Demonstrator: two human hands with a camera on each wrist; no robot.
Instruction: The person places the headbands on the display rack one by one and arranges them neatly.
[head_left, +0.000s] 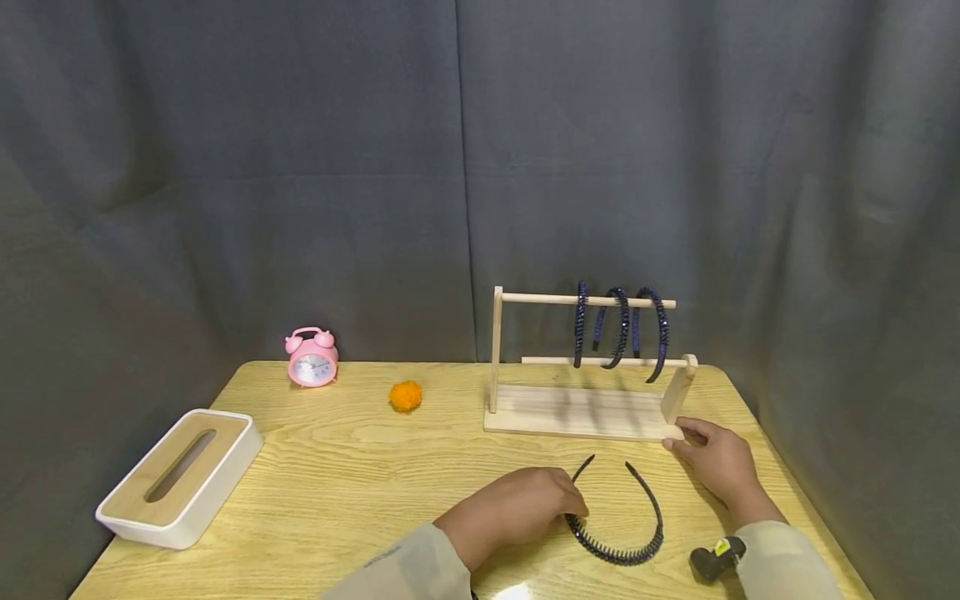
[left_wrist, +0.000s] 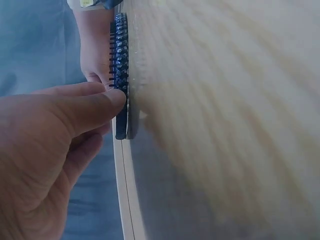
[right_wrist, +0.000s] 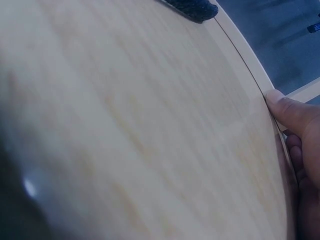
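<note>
A dark beaded headband with comb teeth lies on the table, its two tips pointing away from me. My left hand pinches its left side. In the left wrist view the thumb presses the headband, with fingers behind it. My right hand holds the near right corner of a wooden headband rack. The right wrist view shows the thumb on the base, fingers curled beside its edge. From the rack's upper rod hang three similar headbands: a left one, a middle one and a right one.
At the table's left edge lies a white tissue box with a wooden lid. A pink alarm clock stands at the back left, and an orange pompom-like flower lies right of it. Dark curtains hang behind and beside the table.
</note>
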